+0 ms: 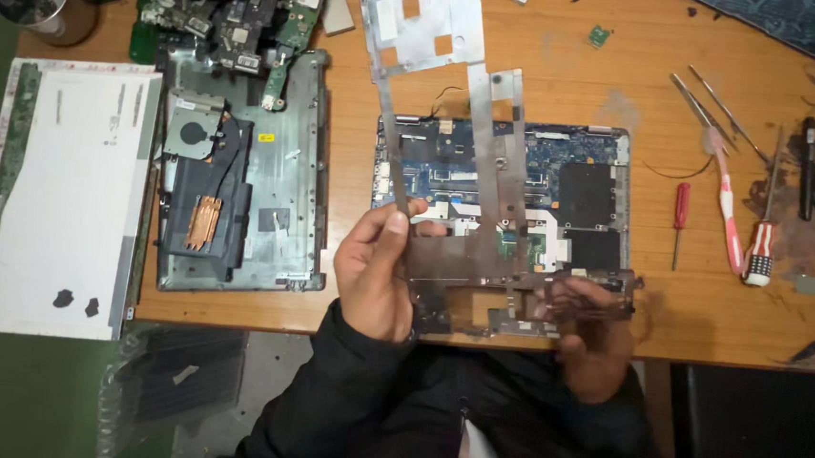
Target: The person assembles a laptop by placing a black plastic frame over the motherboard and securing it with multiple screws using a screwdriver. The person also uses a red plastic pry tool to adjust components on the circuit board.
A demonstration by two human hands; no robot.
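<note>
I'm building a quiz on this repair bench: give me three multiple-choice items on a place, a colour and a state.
1. Where does the white screen panel lie?
A far left
B far right
C in the lap

2. What colour is the handle of the small screwdriver?
A green
B red
C yellow

3. How is the metal frame held?
A flat on the table
B lifted in both hands
C leaning on the cup

Answers: 1 A, it lies beside the left chassis; 2 B, red handle; 3 B, left hand and right hand grip its lower end.

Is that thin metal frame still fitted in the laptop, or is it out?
Out. Both hands, left hand and right hand, hold the metal frame lifted above the opened laptop base.
</note>
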